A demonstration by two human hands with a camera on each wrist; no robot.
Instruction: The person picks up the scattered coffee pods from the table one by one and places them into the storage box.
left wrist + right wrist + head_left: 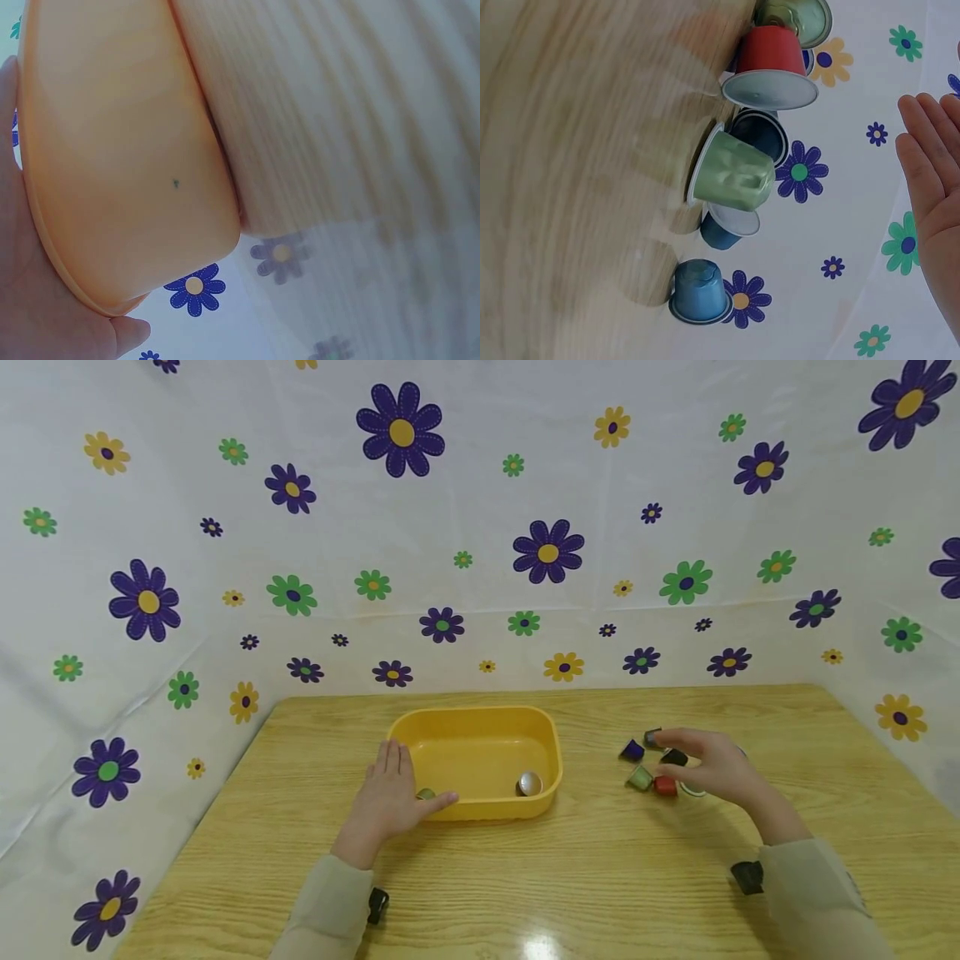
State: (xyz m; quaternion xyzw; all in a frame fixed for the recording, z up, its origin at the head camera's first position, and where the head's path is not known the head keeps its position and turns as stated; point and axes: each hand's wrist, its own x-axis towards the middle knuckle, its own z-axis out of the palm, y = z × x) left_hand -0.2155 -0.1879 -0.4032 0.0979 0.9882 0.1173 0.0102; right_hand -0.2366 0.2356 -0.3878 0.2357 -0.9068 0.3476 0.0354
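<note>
A yellow plastic tub (pixel 480 811) stands mid-table, with a silver-topped capsule (pixel 529 784) at its front right and a green capsule (pixel 426 794) at its front left. My left hand (pixel 387 803) rests on the tub's left front corner, fingers straight and thumb stretched along the front rim. To the right, my right hand (pixel 712 767) hovers over a cluster of coffee capsules, thumb and fingers spread apart around nothing. Among them are a red capsule (pixel 665 786), a green capsule (pixel 735 169), a purple capsule (pixel 632 750) and a black one (pixel 675 757). The hand partly covers the group.
A black wrist device (pixel 748 877) shows beside the right sleeve, and another black piece (pixel 378 906) beside the left sleeve. Flower-patterned white cloth (pixel 480 510) hangs behind and beside the wooden table (pixel 585 885).
</note>
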